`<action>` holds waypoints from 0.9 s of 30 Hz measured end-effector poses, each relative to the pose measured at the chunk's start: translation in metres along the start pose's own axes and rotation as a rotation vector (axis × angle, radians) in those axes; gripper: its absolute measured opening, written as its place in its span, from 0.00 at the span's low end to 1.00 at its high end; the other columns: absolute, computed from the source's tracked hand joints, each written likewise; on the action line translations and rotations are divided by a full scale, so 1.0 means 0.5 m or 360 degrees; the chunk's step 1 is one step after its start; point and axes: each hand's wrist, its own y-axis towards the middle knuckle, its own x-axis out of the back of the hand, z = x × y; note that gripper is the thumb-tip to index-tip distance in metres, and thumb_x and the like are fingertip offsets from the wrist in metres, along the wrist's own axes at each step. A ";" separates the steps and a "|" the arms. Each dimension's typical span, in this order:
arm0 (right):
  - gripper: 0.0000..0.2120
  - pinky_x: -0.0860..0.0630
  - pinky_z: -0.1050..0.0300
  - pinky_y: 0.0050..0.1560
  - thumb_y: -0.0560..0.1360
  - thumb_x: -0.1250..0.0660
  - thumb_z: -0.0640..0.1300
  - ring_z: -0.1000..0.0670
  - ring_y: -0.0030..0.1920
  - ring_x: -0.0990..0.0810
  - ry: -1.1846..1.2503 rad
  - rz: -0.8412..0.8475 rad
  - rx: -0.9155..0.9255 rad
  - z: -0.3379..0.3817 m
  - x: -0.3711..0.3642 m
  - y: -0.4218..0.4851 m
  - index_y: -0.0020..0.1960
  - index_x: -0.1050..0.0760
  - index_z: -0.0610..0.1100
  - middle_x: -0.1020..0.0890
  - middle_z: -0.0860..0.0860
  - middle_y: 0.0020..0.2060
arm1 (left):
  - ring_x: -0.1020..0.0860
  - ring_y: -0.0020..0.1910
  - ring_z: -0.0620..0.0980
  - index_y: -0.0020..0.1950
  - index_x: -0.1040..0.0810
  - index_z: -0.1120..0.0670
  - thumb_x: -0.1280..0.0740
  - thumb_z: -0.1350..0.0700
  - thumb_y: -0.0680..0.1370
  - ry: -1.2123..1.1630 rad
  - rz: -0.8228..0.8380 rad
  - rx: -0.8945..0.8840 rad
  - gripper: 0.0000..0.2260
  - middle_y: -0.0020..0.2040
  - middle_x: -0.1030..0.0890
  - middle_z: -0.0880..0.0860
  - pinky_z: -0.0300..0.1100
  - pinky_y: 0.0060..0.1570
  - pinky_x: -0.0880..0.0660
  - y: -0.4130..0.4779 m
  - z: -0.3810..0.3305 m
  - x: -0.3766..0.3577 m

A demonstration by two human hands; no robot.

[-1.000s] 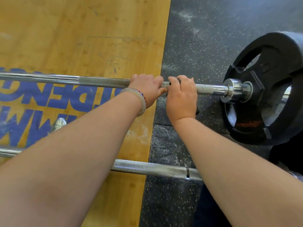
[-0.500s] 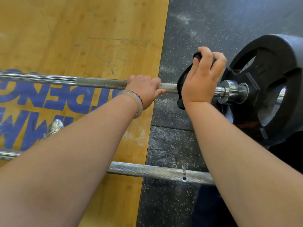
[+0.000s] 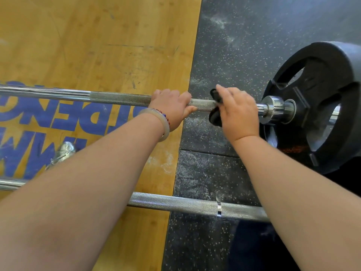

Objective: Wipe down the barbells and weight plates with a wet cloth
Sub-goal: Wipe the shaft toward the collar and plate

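"Barbell (image 3: 121, 99) held how?"
"Left hand (image 3: 172, 106) curled round the knurling. Right hand (image 3: 239, 112) just beside it, gripping a dark cloth (image 3: 214, 117) against the shaft."
"Beyond that?"
"Black weight plate (image 3: 322, 79) on the right end, over rubber flooring (image 3: 234, 55). A second bar (image 3: 185, 205) lies nearer."

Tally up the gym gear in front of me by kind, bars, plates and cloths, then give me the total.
Barbells: 2 (far barbell, near barbell)
Weight plates: 1 (black weight plate)
Cloths: 1 (dark cloth)
Total: 4
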 end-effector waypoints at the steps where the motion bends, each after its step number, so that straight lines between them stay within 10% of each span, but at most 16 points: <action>1: 0.16 0.33 0.48 0.54 0.80 0.43 0.45 0.41 0.50 0.25 -0.0006 -0.0036 -0.0176 -0.007 0.009 0.011 0.63 0.26 0.43 0.21 0.44 0.51 | 0.34 0.44 0.52 0.55 0.31 0.51 0.52 0.41 0.82 -0.0005 -0.0001 -0.0002 0.18 0.44 0.30 0.51 0.48 0.47 0.39 0.000 0.000 0.000; 4: 0.14 0.36 0.51 0.55 0.81 0.46 0.46 0.44 0.49 0.28 -0.0058 -0.0160 -0.0612 0.018 0.005 0.022 0.57 0.24 0.42 0.22 0.45 0.48 | 0.33 0.44 0.53 0.56 0.31 0.51 0.52 0.41 0.82 -0.0003 -0.0024 -0.0002 0.18 0.44 0.30 0.51 0.49 0.48 0.38 0.000 -0.002 -0.003; 12: 0.17 0.43 0.45 0.70 0.73 0.44 0.40 0.42 0.53 0.34 -0.0229 -0.0118 0.0197 0.040 -0.030 -0.010 0.58 0.26 0.40 0.25 0.41 0.50 | 0.31 0.47 0.54 0.57 0.31 0.51 0.51 0.41 0.82 0.0020 -0.0012 0.0012 0.17 0.47 0.27 0.51 0.49 0.49 0.38 0.001 -0.001 -0.007; 18: 0.13 0.40 0.45 0.66 0.76 0.42 0.40 0.39 0.55 0.30 -0.0207 -0.0269 -0.0683 0.015 -0.014 -0.014 0.57 0.24 0.40 0.23 0.40 0.51 | 0.34 0.45 0.52 0.59 0.30 0.51 0.52 0.40 0.81 0.0019 0.0009 0.0018 0.19 0.45 0.30 0.50 0.49 0.48 0.38 0.002 0.000 -0.006; 23: 0.19 0.43 0.44 0.71 0.73 0.44 0.42 0.43 0.58 0.33 -0.0079 -0.0177 -0.0058 0.093 -0.046 -0.025 0.60 0.25 0.41 0.23 0.42 0.53 | 0.28 0.50 0.55 0.58 0.31 0.50 0.52 0.40 0.81 0.0055 0.0018 0.0011 0.18 0.49 0.26 0.52 0.49 0.48 0.39 0.005 0.000 -0.005; 27: 0.20 0.49 0.44 0.72 0.73 0.48 0.42 0.40 0.57 0.28 -0.0114 -0.0129 -0.0209 0.039 -0.024 -0.020 0.59 0.24 0.43 0.23 0.42 0.53 | 0.32 0.45 0.53 0.57 0.31 0.50 0.53 0.40 0.81 0.0028 0.0035 -0.0003 0.18 0.46 0.29 0.50 0.49 0.48 0.38 0.005 0.002 -0.002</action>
